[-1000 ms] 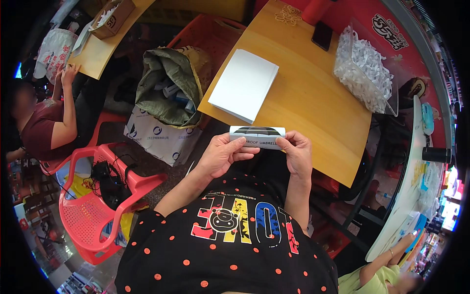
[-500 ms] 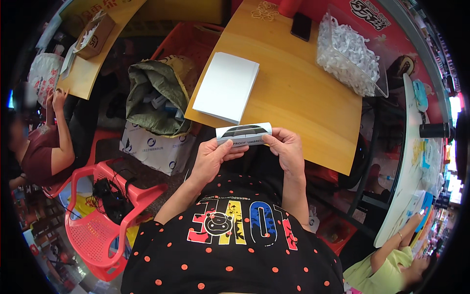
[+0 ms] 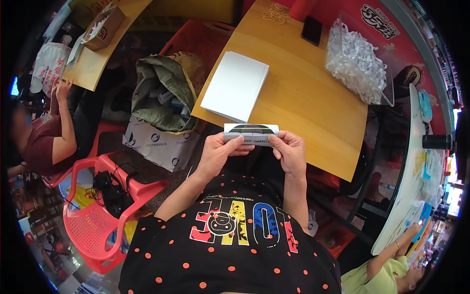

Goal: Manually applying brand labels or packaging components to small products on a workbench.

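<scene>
Between my hands is a white paper roll (image 3: 251,130) printed with a picture of a dark umbrella. It lies level in front of my body, just off the table's near edge. My left hand (image 3: 217,156) grips its left end, thumb on the printed face and fingers curled underneath. The right end is pinched by my right hand (image 3: 289,151), thumb in front and fingers behind. Beyond the roll, a stack of white sheets (image 3: 236,85) lies on the wooden table (image 3: 313,122).
Further back are a clear bin of white paper strips (image 3: 360,63), a black phone (image 3: 311,31) and rubber bands (image 3: 276,13). Left of the table stand an open woven sack (image 3: 164,93) and a red plastic chair (image 3: 100,215). Other people sit at far left and lower right.
The whole scene has shifted slightly right as the view moved. My hands keep hold of the paper roll, and my left thumb has slid a little inward along it.
</scene>
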`<state>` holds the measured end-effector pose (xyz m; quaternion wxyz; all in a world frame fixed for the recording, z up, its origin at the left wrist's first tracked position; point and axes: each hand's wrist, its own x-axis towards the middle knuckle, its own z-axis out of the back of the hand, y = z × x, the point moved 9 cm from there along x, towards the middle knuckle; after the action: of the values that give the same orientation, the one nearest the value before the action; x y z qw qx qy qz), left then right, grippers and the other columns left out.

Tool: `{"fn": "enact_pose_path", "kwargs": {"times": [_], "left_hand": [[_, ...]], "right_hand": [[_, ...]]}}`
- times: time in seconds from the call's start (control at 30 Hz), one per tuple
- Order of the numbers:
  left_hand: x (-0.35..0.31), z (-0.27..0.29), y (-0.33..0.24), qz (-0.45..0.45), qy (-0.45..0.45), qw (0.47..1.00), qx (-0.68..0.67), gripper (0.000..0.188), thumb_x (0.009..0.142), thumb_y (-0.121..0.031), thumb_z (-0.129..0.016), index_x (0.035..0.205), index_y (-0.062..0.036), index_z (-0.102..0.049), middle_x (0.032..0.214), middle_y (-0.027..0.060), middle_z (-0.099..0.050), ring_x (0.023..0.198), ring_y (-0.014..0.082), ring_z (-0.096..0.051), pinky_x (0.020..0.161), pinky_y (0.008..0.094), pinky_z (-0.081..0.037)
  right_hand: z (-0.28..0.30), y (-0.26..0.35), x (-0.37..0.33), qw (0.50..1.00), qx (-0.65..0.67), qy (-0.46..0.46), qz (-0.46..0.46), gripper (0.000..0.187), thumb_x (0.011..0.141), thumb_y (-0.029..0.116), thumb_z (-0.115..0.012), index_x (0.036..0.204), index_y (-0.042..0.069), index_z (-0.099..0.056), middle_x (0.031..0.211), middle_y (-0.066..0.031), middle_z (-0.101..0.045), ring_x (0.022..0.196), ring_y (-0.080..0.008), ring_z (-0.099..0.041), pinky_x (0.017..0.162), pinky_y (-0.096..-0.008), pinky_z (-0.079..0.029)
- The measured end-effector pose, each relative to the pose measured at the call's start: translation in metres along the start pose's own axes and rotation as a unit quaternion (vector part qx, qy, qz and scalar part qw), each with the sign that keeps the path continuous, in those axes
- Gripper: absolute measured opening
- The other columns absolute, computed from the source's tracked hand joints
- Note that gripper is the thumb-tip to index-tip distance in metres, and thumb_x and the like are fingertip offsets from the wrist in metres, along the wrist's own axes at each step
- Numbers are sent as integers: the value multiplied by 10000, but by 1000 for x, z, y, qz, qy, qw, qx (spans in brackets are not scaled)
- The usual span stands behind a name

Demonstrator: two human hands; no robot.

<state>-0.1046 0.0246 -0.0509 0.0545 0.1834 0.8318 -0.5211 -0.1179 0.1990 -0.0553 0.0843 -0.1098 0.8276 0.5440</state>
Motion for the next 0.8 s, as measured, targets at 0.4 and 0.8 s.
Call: {"fn": "enact_pose_path", "kwargs": {"times": [0.4, 0.8], "left_hand": [[6, 16, -11, -33, -21, 999, 21, 253, 953, -120, -532, 1077, 86, -613, 963, 174, -678, 850, 225, -691, 749, 303, -579], [-9, -12, -42, -181, -5, 946, 269, 219, 889, 5, -582, 1088, 91, -612, 988, 148, -690, 883, 184, -683, 774, 274, -558]], "right_hand": [[-13, 55, -18, 923, -330, -65, 187, 185, 771, 6, -718, 948, 0, -665, 840, -61, -655, 634, -102, -558, 586, -233, -457], [-44, 71, -28, 786, -524, 22, 329, 187, 702, -35, -715, 824, 33, -591, 858, -105, -623, 797, -273, -621, 676, -338, -510]]}}
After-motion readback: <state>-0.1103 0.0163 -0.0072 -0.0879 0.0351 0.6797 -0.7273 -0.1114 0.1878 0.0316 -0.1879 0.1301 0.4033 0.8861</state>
